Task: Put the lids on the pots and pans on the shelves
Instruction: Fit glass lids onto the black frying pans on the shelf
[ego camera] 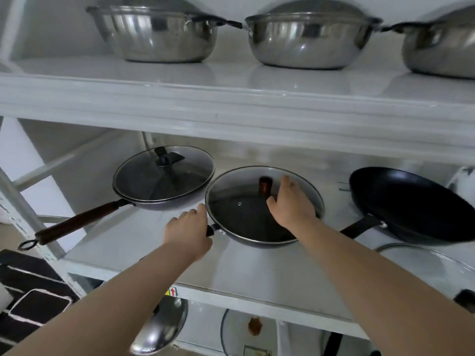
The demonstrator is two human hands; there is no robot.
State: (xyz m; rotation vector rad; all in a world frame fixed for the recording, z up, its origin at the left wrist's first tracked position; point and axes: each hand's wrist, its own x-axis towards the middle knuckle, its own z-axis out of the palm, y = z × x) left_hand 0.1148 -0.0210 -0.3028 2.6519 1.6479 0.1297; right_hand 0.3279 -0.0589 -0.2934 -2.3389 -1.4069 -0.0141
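Observation:
On the middle shelf (144, 253) stand three dark pans. The left pan (156, 204) has a wooden handle and wears a glass lid (138, 181). The middle pan (257, 241) carries a glass lid (231, 194) with a brown knob (264, 187). My right hand (290, 204) lies on this lid just right of the knob, fingers spread. My left hand (187, 232) is closed around the middle pan's black handle at its left rim. The right pan (411, 209) is black and has no lid on it.
A loose glass lid (437, 260) lies at the shelf's front right. Three steel pots (154, 34) (305, 42) (442, 50) with lids stand on the top shelf. A steel lid (162, 327) shows below the shelf. A black-and-white mat (30, 299) is lower left.

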